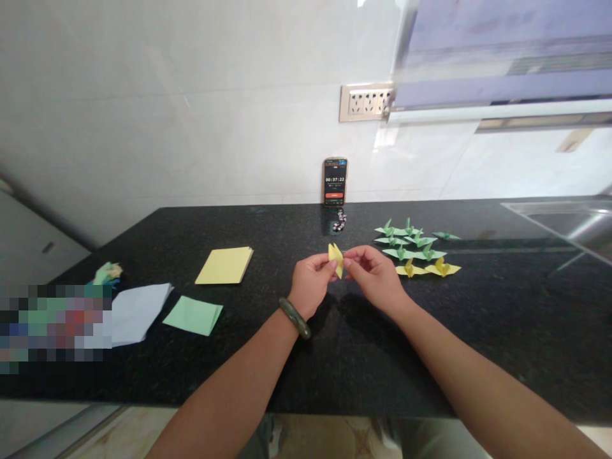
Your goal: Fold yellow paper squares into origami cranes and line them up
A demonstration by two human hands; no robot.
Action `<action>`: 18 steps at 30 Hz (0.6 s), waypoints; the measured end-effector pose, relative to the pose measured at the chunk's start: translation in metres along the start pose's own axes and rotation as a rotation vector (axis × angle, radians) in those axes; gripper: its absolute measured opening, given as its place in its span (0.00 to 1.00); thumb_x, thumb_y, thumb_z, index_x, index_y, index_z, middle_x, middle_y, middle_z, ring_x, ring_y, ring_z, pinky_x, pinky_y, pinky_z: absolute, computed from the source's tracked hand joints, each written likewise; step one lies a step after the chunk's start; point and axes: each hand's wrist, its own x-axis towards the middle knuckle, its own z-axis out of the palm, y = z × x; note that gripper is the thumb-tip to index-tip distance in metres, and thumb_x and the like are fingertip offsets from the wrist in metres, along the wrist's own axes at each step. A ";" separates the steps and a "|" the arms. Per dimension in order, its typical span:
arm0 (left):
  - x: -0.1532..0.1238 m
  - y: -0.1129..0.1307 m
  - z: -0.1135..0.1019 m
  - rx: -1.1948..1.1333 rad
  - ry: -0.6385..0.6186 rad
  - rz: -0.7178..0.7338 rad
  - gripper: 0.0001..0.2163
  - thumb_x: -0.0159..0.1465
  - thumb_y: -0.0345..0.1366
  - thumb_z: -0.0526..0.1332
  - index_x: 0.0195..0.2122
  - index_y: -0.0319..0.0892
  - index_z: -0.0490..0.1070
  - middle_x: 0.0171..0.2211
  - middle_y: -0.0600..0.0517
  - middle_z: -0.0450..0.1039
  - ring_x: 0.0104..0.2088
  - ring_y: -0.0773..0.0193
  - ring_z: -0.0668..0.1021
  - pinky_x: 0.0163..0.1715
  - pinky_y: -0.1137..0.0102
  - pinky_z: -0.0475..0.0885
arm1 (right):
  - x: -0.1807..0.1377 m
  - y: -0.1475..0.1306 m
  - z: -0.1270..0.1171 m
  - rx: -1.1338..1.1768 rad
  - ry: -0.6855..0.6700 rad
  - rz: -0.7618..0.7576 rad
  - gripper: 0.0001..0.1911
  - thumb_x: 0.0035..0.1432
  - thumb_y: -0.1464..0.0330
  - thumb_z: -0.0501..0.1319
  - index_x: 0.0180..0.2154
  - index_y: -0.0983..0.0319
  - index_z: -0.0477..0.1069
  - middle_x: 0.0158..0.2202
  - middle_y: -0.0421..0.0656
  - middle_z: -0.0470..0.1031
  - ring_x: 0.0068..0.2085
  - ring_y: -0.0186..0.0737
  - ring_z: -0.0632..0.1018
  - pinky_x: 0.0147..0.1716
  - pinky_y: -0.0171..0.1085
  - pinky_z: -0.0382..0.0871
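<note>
Where the counter runs right, the sink shows too little to tell its contents. Cranes stand right, a yellow pad lies left. Between the left hand and right hand, about equally near, sits the folded paper, its long axis roughly near to far; left fingertips pinch its left side, right ones its right edge.
</note>
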 end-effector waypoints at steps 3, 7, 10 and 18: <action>-0.002 0.000 0.001 0.057 -0.051 0.006 0.11 0.53 0.37 0.62 0.34 0.37 0.76 0.23 0.52 0.72 0.23 0.71 0.72 0.26 0.74 0.69 | 0.001 0.002 -0.001 -0.021 0.019 -0.004 0.08 0.50 0.63 0.61 0.31 0.61 0.68 0.23 0.38 0.67 0.24 0.33 0.68 0.24 0.34 0.64; -0.002 -0.001 0.002 0.081 -0.076 0.032 0.11 0.52 0.35 0.63 0.35 0.37 0.75 0.23 0.52 0.72 0.22 0.71 0.70 0.24 0.74 0.67 | 0.001 0.003 -0.003 -0.086 0.055 -0.040 0.07 0.50 0.65 0.61 0.31 0.61 0.67 0.23 0.38 0.66 0.24 0.33 0.67 0.23 0.33 0.62; -0.002 -0.002 0.002 0.129 -0.074 0.057 0.10 0.52 0.35 0.63 0.35 0.37 0.76 0.22 0.52 0.72 0.21 0.71 0.70 0.23 0.75 0.65 | 0.002 0.005 -0.003 -0.127 0.047 -0.047 0.06 0.50 0.65 0.61 0.30 0.61 0.67 0.23 0.38 0.67 0.24 0.33 0.67 0.24 0.33 0.62; -0.002 0.001 0.001 0.152 -0.065 0.077 0.09 0.52 0.35 0.63 0.33 0.38 0.77 0.22 0.52 0.73 0.22 0.70 0.70 0.23 0.74 0.65 | 0.002 0.005 -0.003 -0.120 0.022 -0.049 0.05 0.50 0.66 0.61 0.28 0.61 0.67 0.24 0.39 0.68 0.25 0.34 0.68 0.25 0.34 0.63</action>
